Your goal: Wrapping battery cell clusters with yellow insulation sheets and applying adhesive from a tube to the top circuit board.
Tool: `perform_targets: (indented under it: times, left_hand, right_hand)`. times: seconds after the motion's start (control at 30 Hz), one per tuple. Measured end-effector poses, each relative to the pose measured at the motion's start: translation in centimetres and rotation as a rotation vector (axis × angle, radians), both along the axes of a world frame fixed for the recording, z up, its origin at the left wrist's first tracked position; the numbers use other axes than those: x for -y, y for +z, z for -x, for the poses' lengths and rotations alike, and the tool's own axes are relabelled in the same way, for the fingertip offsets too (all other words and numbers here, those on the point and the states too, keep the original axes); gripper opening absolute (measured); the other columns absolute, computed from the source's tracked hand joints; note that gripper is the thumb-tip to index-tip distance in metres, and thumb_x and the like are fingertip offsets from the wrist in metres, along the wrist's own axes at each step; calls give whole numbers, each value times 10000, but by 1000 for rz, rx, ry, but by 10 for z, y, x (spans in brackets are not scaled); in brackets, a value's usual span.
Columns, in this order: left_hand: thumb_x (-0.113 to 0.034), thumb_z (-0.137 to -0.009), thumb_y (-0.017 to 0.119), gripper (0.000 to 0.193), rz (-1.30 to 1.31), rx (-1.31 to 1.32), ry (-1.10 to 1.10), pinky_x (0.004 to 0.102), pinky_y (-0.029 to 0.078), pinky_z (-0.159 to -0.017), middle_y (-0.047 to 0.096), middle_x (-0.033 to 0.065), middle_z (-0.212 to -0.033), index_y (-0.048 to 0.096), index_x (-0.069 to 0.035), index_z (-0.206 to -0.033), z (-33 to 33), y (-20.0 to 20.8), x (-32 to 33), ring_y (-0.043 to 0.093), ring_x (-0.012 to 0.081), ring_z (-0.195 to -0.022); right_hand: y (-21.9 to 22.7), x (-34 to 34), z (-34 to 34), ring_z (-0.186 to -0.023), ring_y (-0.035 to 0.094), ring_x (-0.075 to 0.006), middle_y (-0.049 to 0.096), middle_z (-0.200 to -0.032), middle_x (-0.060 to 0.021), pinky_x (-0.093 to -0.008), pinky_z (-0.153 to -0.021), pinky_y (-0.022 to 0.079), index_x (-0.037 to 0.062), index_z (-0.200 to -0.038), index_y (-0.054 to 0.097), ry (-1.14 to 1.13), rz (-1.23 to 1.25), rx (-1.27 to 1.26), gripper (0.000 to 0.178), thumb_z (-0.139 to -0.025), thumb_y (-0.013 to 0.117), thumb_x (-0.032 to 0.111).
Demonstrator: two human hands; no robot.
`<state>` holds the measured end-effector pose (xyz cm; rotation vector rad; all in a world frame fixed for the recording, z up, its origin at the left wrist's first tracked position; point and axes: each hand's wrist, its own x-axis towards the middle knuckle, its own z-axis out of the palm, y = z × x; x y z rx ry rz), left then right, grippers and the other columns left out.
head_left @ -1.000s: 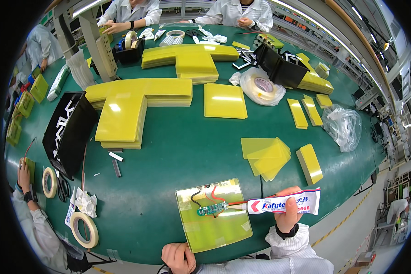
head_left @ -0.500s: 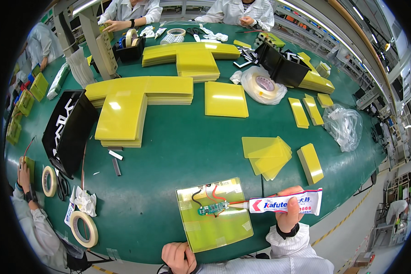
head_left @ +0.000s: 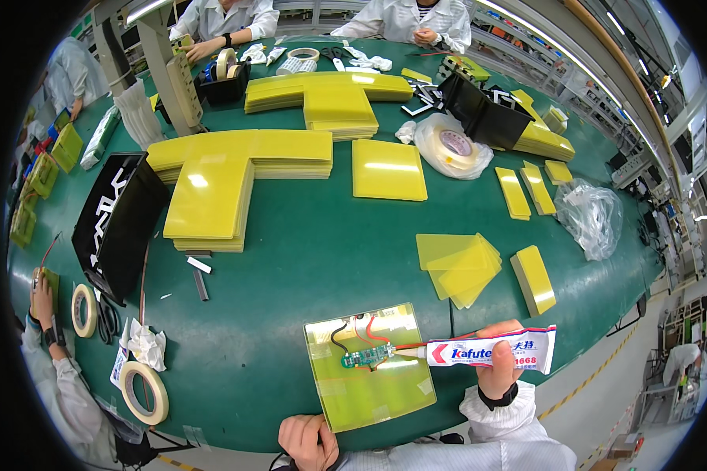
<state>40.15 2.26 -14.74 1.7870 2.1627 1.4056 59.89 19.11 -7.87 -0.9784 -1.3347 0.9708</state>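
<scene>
In front of me lies a flat yellow-covered battery pack [head_left: 369,396] with clear tape pieces on it. A small green circuit board [head_left: 357,359] sits on its upper part, with black and red wires running to it. My right hand [head_left: 499,365] grips a white, blue and red glue tube [head_left: 467,352] lying almost level. The tube's tapered nozzle points left, its tip at the right end of the circuit board; whether glue is coming out is too small to tell. My left hand [head_left: 309,442] is curled closed against the pack's lower left corner, its fingertips hidden.
Thin yellow sheets [head_left: 461,271] and a yellow block [head_left: 533,280] lie beyond the pack. Stacked yellow boards [head_left: 212,196], a black bin [head_left: 116,228], tape rolls [head_left: 144,392] and a plastic bag [head_left: 591,220] surround the work area. Co-workers sit opposite and at left.
The pack and the glue tube have shifted very slightly to the right. The nozzle tip stays at the circuit board, and my left hand keeps its place.
</scene>
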Motion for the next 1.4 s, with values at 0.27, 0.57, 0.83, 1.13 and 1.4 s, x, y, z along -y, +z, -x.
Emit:
perform_targets:
  times: [0.27, 0.57, 0.83, 1.13, 1.4]
  left_hand:
    - [-39, -832, 572, 105, -4, -3, 8, 434, 404, -566, 560, 198, -711, 600, 56, -867, 0, 0, 1, 518, 373, -605]
    - [-17, -802, 579, 93, -8, -2, -2, 431, 399, -558, 552, 194, -712, 593, 52, -861, 2, 2, 0, 511, 365, -606]
    - [-20, -803, 571, 90, -10, 6, -6, 432, 400, -560, 545, 191, -705, 591, 50, -857, 1, 3, 0, 507, 365, -602]
    - [-10, -795, 571, 83, -17, 3, 5, 433, 402, -559, 542, 189, -701, 588, 50, -849, 1, 3, -1, 509, 367, -604]
    - [-9, -791, 577, 96, -10, -1, 6, 435, 410, -567, 550, 195, -718, 594, 51, -863, 1, 5, 0, 516, 375, -618]
  right_hand:
    - [-7, -1, -8, -542, 590, -117, 629, -691, -96, -204, -473, 436, -2, -916, 561, 12, -12, 77, 340, -867, 585, 333]
    - [1, 0, -2, -530, 591, -118, 614, -687, -87, -205, -463, 443, -18, -894, 572, -2, -47, 29, 333, -862, 586, 313]
    - [6, 2, 2, -524, 575, -96, 600, -687, -63, -191, -455, 419, -9, -884, 576, -12, -49, 28, 332, -860, 596, 321]
    - [17, 3, 1, -516, 501, -82, 565, -661, -51, -201, -468, 360, -6, -848, 580, -8, -15, 17, 320, -855, 580, 315]
    - [21, -10, 7, -555, 510, -85, 572, -745, -74, -204, -501, 385, -8, -859, 571, -16, 33, -62, 252, -859, 569, 244]
